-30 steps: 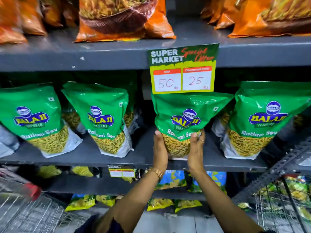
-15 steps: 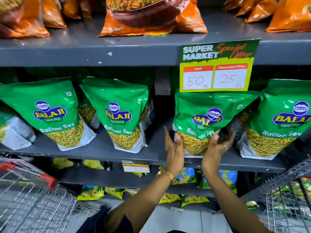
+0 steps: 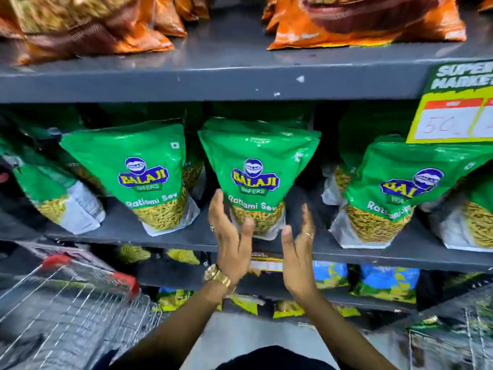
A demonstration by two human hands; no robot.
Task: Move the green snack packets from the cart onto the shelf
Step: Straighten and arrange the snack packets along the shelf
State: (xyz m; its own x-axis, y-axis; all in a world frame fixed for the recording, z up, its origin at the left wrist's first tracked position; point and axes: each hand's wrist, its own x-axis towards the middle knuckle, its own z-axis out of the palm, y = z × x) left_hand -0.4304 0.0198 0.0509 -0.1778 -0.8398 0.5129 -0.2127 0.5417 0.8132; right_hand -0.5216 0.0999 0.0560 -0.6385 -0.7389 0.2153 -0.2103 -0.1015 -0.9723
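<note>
Green snack packets line the grey shelf (image 3: pixel 170 244), and the one I take as my landmark is the centre packet (image 3: pixel 256 180), standing upright with its bottom edge near the shelf's front lip. Left of the centre packet stands another green packet (image 3: pixel 149 174), leaning a little, and further left a third one (image 3: pixel 53 193) lies tilted, blurred. Right of the centre packet a fourth packet (image 3: pixel 394 193) leans toward it, under a yellow price sign (image 3: pixel 453 113) hanging from the shelf above. On that upper shelf sit orange snack bags (image 3: pixel 365 20).

My left hand (image 3: pixel 232 236) is spread flat, fingers straight, in front of the centre packet's lower left corner; whether it touches the packet I cannot tell. My right hand (image 3: pixel 298 252) is also loose and flat, palm facing left, just right of the packet's bottom and apart from it. Neither hand grasps anything. A gold bracelet (image 3: pixel 217 276) sits on the left wrist.

Below and left of the centre packet I see the wire cart (image 3: pixel 66 303) with its red handle ends
</note>
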